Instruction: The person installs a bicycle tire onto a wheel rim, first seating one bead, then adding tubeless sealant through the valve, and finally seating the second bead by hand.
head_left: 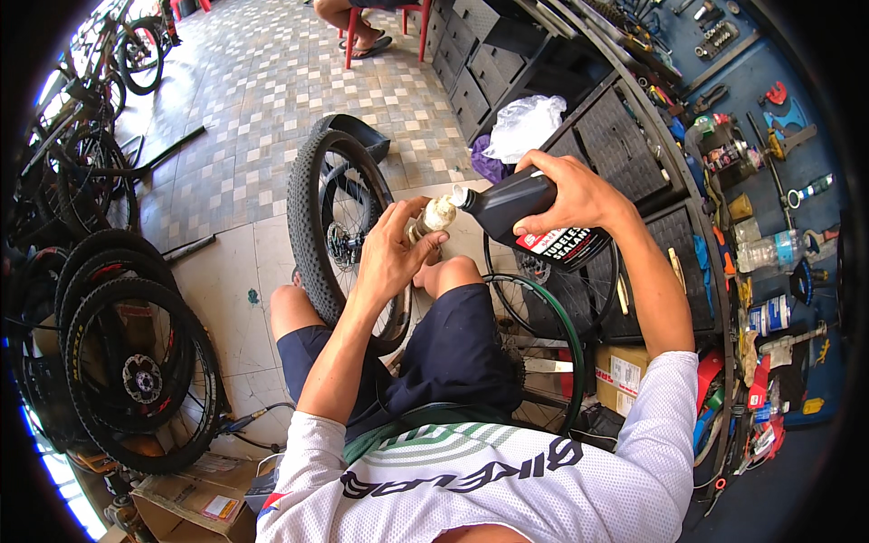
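My left hand (389,252) grips a small, whitish, residue-crusted bottle (439,214) above my knees, its lower part hidden by the fingers. From the right, my right hand (577,195) is wrapped around a black sealant bottle (509,204) with a red and white label. The black bottle is tilted, its pale mouth at the small bottle's top. Whether liquid flows between them is too small to tell. A bicycle wheel with a knobby tyre (310,213) stands upright by my left leg, just beyond my left forearm.
Another wheel with a green rim (572,348) stands by my right leg. Stacked wheels (80,362) and bicycles (72,149) line the left. Black drawers (625,136), a white plastic bag (528,125) and a tool board (797,217) are on the right. A person sits on a red chair (425,27) ahead.
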`<state>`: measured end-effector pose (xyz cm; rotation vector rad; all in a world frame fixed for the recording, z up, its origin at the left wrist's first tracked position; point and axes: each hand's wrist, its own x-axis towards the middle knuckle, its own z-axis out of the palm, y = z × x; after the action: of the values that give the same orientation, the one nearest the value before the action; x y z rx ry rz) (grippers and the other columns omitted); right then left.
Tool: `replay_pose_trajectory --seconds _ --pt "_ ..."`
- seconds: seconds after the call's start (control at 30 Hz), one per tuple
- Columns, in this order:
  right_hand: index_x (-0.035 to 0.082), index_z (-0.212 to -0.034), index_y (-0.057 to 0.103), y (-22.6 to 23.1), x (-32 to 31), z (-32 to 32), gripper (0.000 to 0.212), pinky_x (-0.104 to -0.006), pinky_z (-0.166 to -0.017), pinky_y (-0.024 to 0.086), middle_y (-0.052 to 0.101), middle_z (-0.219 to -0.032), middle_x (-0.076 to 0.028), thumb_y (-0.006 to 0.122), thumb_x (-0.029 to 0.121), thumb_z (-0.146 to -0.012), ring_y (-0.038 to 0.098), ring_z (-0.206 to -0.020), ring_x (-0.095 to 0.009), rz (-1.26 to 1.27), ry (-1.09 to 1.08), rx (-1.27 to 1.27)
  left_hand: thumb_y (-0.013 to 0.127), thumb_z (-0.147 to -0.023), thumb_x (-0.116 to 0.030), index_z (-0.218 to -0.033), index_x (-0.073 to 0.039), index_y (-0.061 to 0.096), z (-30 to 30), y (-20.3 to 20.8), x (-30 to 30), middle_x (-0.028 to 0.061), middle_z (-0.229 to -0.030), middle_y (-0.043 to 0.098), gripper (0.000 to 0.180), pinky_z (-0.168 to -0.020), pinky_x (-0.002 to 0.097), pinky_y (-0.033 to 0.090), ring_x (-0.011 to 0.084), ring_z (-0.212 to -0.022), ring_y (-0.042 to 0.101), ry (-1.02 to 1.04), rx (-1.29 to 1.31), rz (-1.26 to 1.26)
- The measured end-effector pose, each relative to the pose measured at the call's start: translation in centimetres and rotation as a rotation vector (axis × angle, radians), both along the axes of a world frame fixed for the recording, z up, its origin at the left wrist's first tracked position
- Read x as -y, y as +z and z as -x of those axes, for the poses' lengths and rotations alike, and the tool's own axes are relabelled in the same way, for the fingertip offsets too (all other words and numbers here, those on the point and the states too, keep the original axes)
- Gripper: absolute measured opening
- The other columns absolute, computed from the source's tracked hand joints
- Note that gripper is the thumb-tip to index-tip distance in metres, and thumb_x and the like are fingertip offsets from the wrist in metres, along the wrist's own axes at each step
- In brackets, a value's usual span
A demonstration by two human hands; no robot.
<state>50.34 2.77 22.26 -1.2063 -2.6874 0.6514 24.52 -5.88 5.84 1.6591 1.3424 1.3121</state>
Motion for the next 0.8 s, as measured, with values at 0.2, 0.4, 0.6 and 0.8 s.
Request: replay_pose_trajectory --seconds 0.2,0.4,0.6,0.8 --pt "0.004 -0.11 0.059 -0.2 -0.1 -0.1 0.066 -0.0393 -0.077 0.055 0.073 -0.089 -0.018 0.095 0.032 -0.063 0.074 -0.084 -0.032 -0.019 0.001 0.008 0.085 -0.083 -0.028 -0.128 -0.007 0.065 -0.1 -0.2 0.0 0.0107 -0.105 0.065 0.053 -0.06 0.0347 0.05 0.0192 -0.062 0.061 0.001 0.004 -0.015" --pt "0.003 -0.11 0.059 -0.5 -0.3 -0.3 0.064 -0.0388 -0.076 0.055 0.073 -0.087 -0.017 0.094 0.031 -0.063 0.074 -0.083 -0.031 -0.025 0.008 -0.006 0.087 -0.082 -0.02 -0.129 -0.003 0.064 -0.3 -1.0 -0.4 0.0072 -0.104 0.067 0.055 -0.051 0.0256 0.04 0.008 -0.055 0.046 0.018 0.012 -0.116" --pt "0.003 -0.109 0.059 -0.4 -0.2 -0.2 0.065 -0.0388 -0.076 0.055 0.073 -0.087 -0.017 0.095 0.031 -0.063 0.074 -0.082 -0.031 -0.026 0.011 -0.004 0.087 -0.082 -0.02 -0.129 -0.003 0.064 -0.3 -1.1 -0.4 0.0076 -0.104 0.067 0.055 -0.05 0.0254 0.04 0.008 -0.055 0.046 0.018 0.018 -0.116" --pt "0.003 -0.11 0.059 -0.3 -0.1 -0.2 0.065 -0.0386 -0.075 0.055 0.073 -0.086 -0.017 0.095 0.032 -0.063 0.074 -0.082 -0.031 -0.011 0.001 -0.005 0.085 -0.083 -0.027 -0.127 -0.007 0.064 -0.2 0.0 0.0 0.0111 -0.106 0.065 0.053 -0.064 0.0359 0.052 0.0214 -0.068 0.066 0.0 0.012 0.017"
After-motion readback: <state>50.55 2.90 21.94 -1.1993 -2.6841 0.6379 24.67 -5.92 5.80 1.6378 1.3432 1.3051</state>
